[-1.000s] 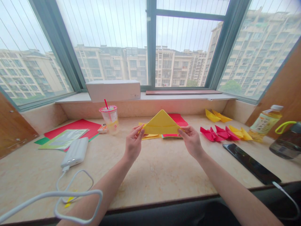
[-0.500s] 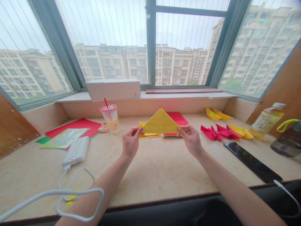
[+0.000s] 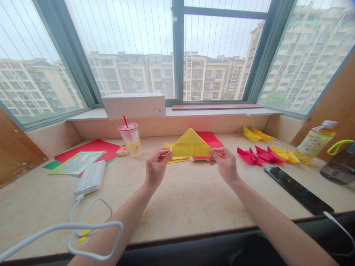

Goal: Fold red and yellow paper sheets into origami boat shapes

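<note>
Between my two hands is a yellow folded paper triangle (image 3: 190, 143), held up with its point upward above the counter. My left hand (image 3: 157, 164) pinches its lower left corner between thumb and fingers. The lower right corner is pinched by my right hand (image 3: 226, 162). Behind the triangle lie yellow paper sheets (image 3: 177, 160) and red paper (image 3: 209, 139), partly hidden by it. Off to the right sit folded red paper shapes (image 3: 260, 155), a yellow folded shape (image 3: 285, 153) and yellow paper boats (image 3: 257, 134).
A black phone (image 3: 298, 189) on a cable, a drink bottle (image 3: 314, 144) and a dark bottle (image 3: 338, 166) stand right. At left are a plastic cup (image 3: 132, 140), a power bank (image 3: 91, 177) with white cable (image 3: 94, 226), and red sheets (image 3: 102, 147). A white box (image 3: 134, 105) rests on the sill.
Both hands still hold the yellow paper by its lower corners. My left hand has shifted slightly right, and the paper's lower edge looks slightly higher.
</note>
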The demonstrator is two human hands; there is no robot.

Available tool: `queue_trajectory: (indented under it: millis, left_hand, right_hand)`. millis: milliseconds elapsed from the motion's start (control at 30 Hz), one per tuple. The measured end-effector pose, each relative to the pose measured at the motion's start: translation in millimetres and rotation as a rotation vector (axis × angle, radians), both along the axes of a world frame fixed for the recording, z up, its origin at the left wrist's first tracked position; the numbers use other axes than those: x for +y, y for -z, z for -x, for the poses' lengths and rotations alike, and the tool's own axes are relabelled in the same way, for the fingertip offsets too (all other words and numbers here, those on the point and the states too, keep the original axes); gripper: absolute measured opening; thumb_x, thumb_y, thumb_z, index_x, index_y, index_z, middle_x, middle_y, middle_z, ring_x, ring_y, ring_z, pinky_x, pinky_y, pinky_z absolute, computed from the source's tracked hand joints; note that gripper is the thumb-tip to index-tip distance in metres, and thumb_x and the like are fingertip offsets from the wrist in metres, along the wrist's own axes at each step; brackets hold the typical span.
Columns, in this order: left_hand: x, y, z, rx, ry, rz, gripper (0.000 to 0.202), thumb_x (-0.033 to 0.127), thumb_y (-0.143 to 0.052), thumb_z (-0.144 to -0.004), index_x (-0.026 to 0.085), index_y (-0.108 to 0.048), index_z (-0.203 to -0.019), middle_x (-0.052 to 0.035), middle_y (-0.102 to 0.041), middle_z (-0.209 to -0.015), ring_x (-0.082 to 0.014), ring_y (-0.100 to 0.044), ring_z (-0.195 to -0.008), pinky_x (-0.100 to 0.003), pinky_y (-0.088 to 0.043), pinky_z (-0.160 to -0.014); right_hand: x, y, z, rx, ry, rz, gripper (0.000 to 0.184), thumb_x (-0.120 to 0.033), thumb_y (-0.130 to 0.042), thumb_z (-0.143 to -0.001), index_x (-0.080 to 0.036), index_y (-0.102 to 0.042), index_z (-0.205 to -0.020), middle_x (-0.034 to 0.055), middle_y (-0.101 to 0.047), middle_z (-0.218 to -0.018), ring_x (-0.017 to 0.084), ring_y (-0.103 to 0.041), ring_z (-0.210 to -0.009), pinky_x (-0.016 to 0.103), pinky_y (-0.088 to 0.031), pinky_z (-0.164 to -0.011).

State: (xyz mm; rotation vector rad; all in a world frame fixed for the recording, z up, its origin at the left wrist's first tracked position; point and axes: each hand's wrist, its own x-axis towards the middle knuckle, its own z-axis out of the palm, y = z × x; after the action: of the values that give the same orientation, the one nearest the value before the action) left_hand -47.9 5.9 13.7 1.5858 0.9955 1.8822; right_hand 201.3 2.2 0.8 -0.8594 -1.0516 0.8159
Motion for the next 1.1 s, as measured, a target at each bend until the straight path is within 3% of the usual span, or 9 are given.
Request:
queue_trajectory:
  millis: [200,367,467,600,833,1000,1100]
  left_hand:
    - [-1,5.0,1,0.182,0.068,-0.059,0.027,0.031,-0.074,-0.079,0.018,-0.074,-0.103,-0.0093,-0.068,-0.11,-0.0191,-0.068,-0.095,-0.031,-0.061,-0.082]
    - [1,5.9,6,0.276,-0.028,-0.093,0.02,0.033,-0.072,-0.081,0.021,-0.077,-0.096,-0.0083,-0.07,-0.102,-0.0207,-0.068,-0.094,-0.033,-0.058,-0.084]
    - [1,4.4,9,0.343,-0.083,-0.13,0.017,0.033,-0.07,-0.084,0.022,-0.077,-0.094,-0.0075,-0.072,-0.099,-0.0203,-0.068,-0.091,-0.033,-0.057,-0.082]
    - [0,2.5,10,0.482,-0.132,-0.196,0.015,0.03,-0.065,-0.087,0.024,-0.077,-0.094,-0.0066,-0.074,-0.098,-0.0196,-0.069,-0.089,-0.033,-0.057,-0.083]
    - [-1,5.2,10,0.549,-0.085,-0.182,0.021,0.03,-0.06,-0.091,0.023,-0.076,-0.101,-0.0079,-0.075,-0.111,-0.0228,-0.071,-0.098,-0.038,-0.056,-0.091]
    - [-1,3.1,10,0.542,-0.095,-0.16,0.022,0.031,-0.058,-0.092,0.023,-0.076,-0.101,-0.0077,-0.075,-0.11,-0.0239,-0.072,-0.098,-0.039,-0.056,-0.092]
    - [0,4.8,9,0.539,-0.074,-0.16,0.023,0.031,-0.057,-0.092,0.023,-0.075,-0.104,-0.0077,-0.074,-0.112,-0.0239,-0.071,-0.102,-0.039,-0.055,-0.094]
  right_hand:
    - [3,-0.8,-6,0.041,0.051,0.016,0.033,-0.043,-0.08,-0.072,-0.017,-0.065,-0.085,-0.0019,-0.066,-0.06,0.014,-0.065,-0.05,0.026,-0.058,-0.047]
    - [3,0.8,-5,-0.043,-0.036,0.032,0.044,-0.043,-0.077,-0.074,-0.017,-0.069,-0.108,0.0038,-0.074,-0.085,0.016,-0.069,-0.067,0.03,-0.061,-0.06]
    - [3,1.6,-5,-0.109,-0.055,0.028,0.054,-0.042,-0.076,-0.075,-0.016,-0.065,-0.121,0.0033,-0.075,-0.084,0.018,-0.07,-0.074,0.034,-0.06,-0.072]
    - [4,6.1,-7,-0.221,0.012,0.039,0.056,-0.042,-0.07,-0.08,-0.015,-0.062,-0.129,0.0048,-0.076,-0.089,0.02,-0.071,-0.078,0.037,-0.059,-0.077]
    - [6,10.4,-7,-0.294,0.055,0.008,0.047,-0.035,-0.064,-0.083,-0.018,-0.064,-0.127,0.0091,-0.073,-0.115,0.025,-0.071,-0.098,0.042,-0.056,-0.09]
    - [5,10.2,-10,-0.441,0.123,-0.048,0.03,-0.026,-0.062,-0.081,-0.02,-0.076,-0.107,0.0088,-0.074,-0.114,0.029,-0.067,-0.109,0.049,-0.048,-0.103]
    - [6,10.9,-12,-0.471,0.162,-0.103,0.029,-0.024,-0.06,-0.083,-0.022,-0.076,-0.106,0.0079,-0.073,-0.114,0.027,-0.064,-0.113,0.049,-0.044,-0.107]
